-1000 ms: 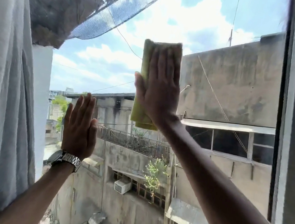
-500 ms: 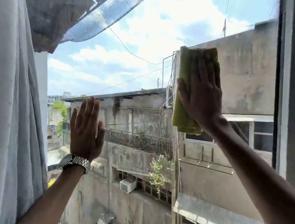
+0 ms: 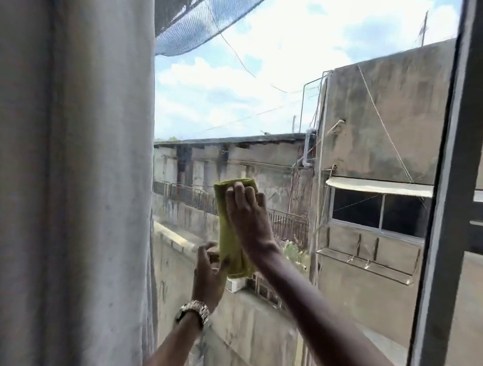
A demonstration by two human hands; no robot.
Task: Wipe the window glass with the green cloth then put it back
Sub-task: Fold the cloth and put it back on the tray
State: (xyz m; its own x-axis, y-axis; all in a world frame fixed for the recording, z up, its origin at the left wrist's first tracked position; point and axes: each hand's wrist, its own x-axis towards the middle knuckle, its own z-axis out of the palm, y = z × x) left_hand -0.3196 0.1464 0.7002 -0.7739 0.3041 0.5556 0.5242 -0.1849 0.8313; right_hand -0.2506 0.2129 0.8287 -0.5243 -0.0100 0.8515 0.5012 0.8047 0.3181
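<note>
My right hand (image 3: 247,216) lies flat on the green cloth (image 3: 229,241), fingers spread and slightly bent over its upper end, palm pressing it against the window glass (image 3: 277,66). I keep the hand open like this, I judge, so the pressure reaches a broad patch of the folded cloth and not just one ridge. The cloth hangs long and narrow, tilted a little, its top edge showing above my fingertips and its lower end trailing below my wrist.

My left hand (image 3: 209,272) sits just beneath, fingers curled at the cloth's lower end. They seem to pinch or steady that loose tail, but I cannot tell for certain whether they grip it or only touch it. Holding it there would stop the tail flapping or bunching as I wipe.

All this is in the lower part of the pane, close to its left edge, where the grey curtain (image 3: 56,161) hangs. The dark window frame (image 3: 456,192) stands well apart at the pane's right edge. The wiping looks underway, with the putting back yet to come.
</note>
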